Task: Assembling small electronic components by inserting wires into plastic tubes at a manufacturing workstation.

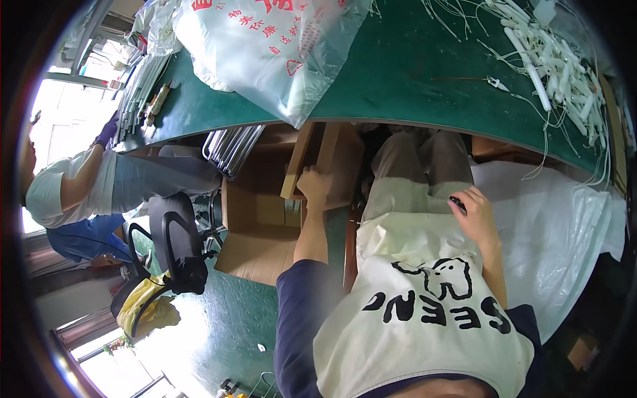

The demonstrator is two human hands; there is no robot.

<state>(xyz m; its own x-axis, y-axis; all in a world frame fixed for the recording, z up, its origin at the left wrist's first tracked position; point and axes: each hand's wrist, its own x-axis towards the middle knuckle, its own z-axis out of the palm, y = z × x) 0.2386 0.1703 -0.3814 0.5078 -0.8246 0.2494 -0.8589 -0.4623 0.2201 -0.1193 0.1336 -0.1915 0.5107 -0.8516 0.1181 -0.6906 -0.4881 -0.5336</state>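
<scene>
My left hand (313, 185) is closed at the near end of a light brown panel (298, 161) below the table edge. The panel looks like the side of an open box or drawer; I cannot tell which. Just left of it stands an open cardboard box (255, 249) with its flap folded out. Over my right thigh, my right hand (476, 213) has its fingers closed round a small black object (457, 203), mostly hidden by the fingers. A cream apron (411, 239) covers my lap.
Above lies a green table (411, 73) with a large white plastic bag (279, 53) and a heap of white tubes with wires (564, 73). White sheeting (537, 225) hangs at right. At left are metal tubes (232, 149), a black chair (174, 232) and another person (79, 179).
</scene>
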